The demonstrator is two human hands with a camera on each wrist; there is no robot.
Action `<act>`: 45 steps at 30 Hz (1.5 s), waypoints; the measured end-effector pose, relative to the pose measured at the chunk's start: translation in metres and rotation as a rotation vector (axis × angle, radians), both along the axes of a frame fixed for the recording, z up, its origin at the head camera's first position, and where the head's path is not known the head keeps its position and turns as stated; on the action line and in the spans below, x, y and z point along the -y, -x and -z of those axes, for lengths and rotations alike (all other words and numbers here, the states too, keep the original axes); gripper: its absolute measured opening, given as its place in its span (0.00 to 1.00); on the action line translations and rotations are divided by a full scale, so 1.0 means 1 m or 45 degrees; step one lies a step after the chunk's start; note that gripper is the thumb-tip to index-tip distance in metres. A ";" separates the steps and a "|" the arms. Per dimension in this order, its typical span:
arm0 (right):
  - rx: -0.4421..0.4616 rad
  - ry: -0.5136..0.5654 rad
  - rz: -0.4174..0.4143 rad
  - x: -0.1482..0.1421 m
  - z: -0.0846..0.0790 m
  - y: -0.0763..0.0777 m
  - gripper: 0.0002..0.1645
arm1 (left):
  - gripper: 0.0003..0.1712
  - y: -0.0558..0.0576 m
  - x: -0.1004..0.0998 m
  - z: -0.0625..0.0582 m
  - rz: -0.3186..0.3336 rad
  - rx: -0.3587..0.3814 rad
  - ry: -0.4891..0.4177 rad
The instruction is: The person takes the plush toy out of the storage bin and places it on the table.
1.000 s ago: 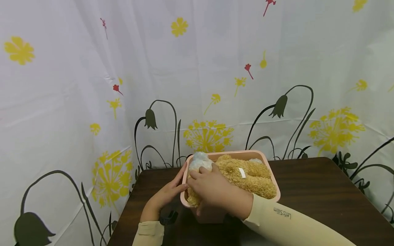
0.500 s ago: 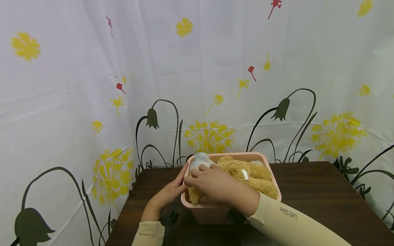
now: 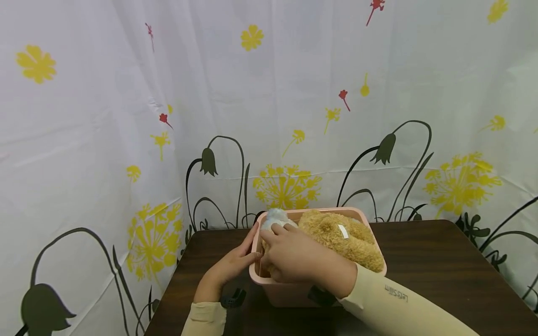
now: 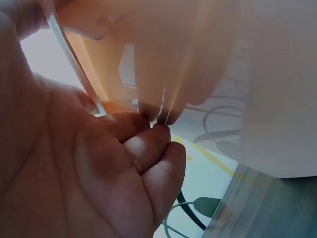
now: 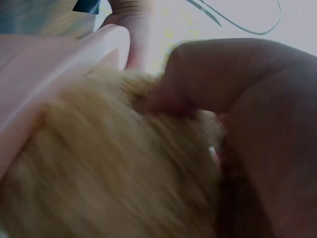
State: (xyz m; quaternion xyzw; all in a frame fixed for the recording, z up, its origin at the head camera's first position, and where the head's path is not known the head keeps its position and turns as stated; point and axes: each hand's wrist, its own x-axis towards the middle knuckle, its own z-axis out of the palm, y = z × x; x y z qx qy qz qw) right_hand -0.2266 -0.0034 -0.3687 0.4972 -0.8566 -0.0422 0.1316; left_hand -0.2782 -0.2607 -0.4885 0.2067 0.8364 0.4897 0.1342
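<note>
Gripping curly tan plush (image 3: pixel 353 247) inside a smooth pink bin (image 3: pixel 283 295), my right hand (image 3: pixel 296 254) meets pale-blue fluff (image 3: pixel 276 216) at far left; my left hand (image 3: pixel 231 265) clasps the left rim. Left wrist view: my fingers (image 4: pixel 148 148) bend against glossy plastic. Right wrist view: blurred, shaggy fur bulges beside the rounded rim.

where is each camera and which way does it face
Head: on the head, forward and down at pink bin; left hand, right hand, sleeves show.
Left wrist: worn there, facing the bin's wall; palm and fingers show.
Right wrist: worn there, facing tan plush; both hands partly show.
Head and right wrist share the plush.
</note>
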 end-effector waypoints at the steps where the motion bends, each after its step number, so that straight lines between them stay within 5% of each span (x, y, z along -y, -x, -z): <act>1: -0.001 0.002 0.019 -0.002 -0.001 -0.002 0.10 | 0.50 0.000 0.000 0.001 0.005 0.001 -0.001; 4: -0.002 -0.005 0.088 -0.008 -0.002 -0.008 0.09 | 0.50 -0.002 0.000 0.002 0.014 0.021 -0.002; 10: -0.063 -0.014 0.173 -0.017 -0.004 -0.013 0.47 | 0.50 -0.003 0.001 -0.001 0.023 -0.003 0.011; 15: -0.140 0.070 0.211 -0.025 -0.011 -0.006 0.58 | 0.51 0.000 0.000 0.000 0.029 -0.011 0.000; 21: -0.182 0.250 0.233 -0.037 -0.022 -0.002 0.46 | 0.51 0.004 0.003 0.001 0.054 -0.016 0.014; 27: -0.152 0.381 0.313 -0.051 -0.038 -0.004 0.56 | 0.50 0.004 0.003 0.002 0.049 -0.032 0.014; 39: -0.128 0.762 0.407 -0.122 -0.070 -0.013 0.49 | 0.51 0.000 -0.001 0.000 -0.002 -0.007 0.024; 45: -0.238 0.869 0.423 -0.148 -0.076 -0.020 0.50 | 0.52 0.001 -0.001 -0.001 0.005 -0.004 0.012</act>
